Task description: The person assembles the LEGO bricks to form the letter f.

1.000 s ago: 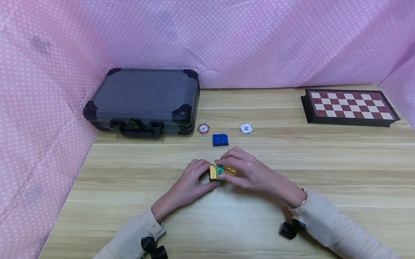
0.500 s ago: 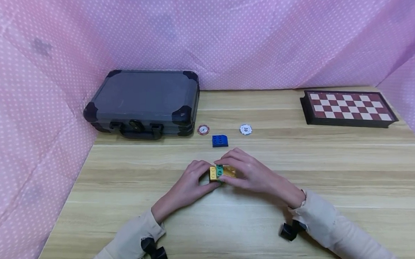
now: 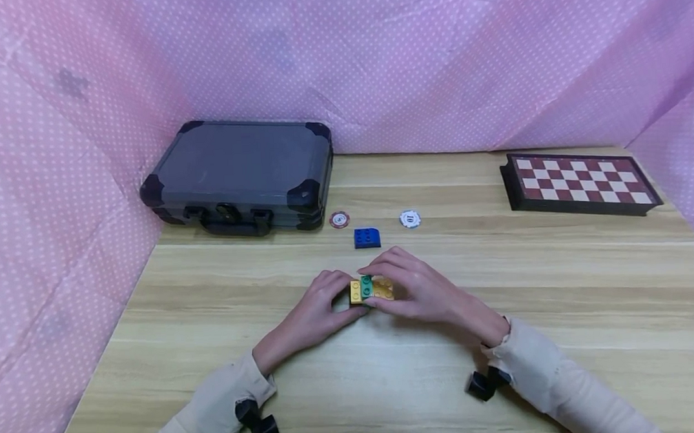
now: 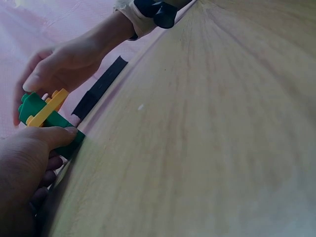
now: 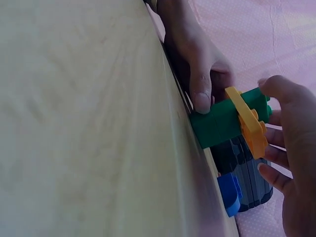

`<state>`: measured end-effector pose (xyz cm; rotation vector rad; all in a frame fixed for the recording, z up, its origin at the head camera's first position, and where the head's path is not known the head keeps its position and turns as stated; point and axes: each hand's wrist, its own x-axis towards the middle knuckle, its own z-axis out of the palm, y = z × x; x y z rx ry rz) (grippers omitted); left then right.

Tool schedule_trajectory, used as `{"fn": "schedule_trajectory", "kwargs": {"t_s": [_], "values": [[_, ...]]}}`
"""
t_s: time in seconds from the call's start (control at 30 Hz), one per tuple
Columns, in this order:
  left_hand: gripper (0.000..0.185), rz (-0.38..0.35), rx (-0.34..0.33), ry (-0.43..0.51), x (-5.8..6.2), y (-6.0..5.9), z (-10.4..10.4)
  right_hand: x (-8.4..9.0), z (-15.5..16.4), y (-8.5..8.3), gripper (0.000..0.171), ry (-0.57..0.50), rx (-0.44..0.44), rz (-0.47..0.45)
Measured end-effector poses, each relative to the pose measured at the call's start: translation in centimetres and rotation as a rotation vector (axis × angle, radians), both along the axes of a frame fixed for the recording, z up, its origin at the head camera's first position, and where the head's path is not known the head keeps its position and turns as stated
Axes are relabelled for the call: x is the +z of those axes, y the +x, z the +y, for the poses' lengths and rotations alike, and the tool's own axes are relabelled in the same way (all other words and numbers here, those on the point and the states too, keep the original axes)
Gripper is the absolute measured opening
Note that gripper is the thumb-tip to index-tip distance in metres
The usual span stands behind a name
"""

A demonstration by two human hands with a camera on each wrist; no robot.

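Centrally, on a pale wooden surface (image 3: 560,297), sits a small brick stack (image 3: 370,289): a green brick (image 5: 224,121) standing on the wood, with a flat yellow plate (image 5: 247,121) fitted across it and green studs showing through the top.

From the left: a dark grey hard case (image 3: 240,176) with black corners lies at the back left. Just beside its front corner lies a red poker chip (image 3: 339,220), then a blue brick (image 3: 367,237), then a white poker chip (image 3: 410,219); all three lie just beyond the stack, apart from it. A red and white chequered board (image 3: 578,180) lies at the back right. Pink dotted cloth (image 3: 375,60) walls the scene.

The left hand (image 3: 319,311) grips the stack's left end, thumb pressed against the green brick. The right hand (image 3: 417,288) arches over the right end, fingers curled round the yellow plate. Both forearms, in cream sleeves, angle inward, wrists low over the wood.
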<state>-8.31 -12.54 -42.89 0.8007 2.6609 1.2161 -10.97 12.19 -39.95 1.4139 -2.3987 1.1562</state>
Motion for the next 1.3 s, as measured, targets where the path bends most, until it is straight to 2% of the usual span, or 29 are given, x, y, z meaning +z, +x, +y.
{"fn": "schedule_trajectory", "kwargs": {"t_s": [0.27,0.47,0.63,0.83,1.07,1.3], "values": [[0.037,0.0,0.007,-0.001,0.2,0.0,0.0,0.4,0.5,-1.0,0.037,-0.025,-0.038,0.013],[0.036,0.001,0.008,-0.003,0.1,-0.1,0.0,0.1,0.8,-2.4,0.037,-0.043,-0.088,0.066],[0.035,-0.02,0.015,-0.002,-0.1,0.2,0.2,-0.5,0.9,-3.4,0.036,-0.038,-0.144,0.067],[0.034,-0.011,0.016,-0.003,-0.4,0.6,0.2,-1.4,0.6,-4.2,0.039,0.027,-0.208,0.037],[0.037,-0.009,0.023,-0.013,-0.3,0.5,0.1,-1.7,0.2,-4.8,0.051,0.142,-0.292,-0.003],[0.036,-0.008,0.022,-0.009,0.0,0.4,0.1,-1.8,-0.1,-5.4,0.053,0.199,-0.312,-0.008]]}}
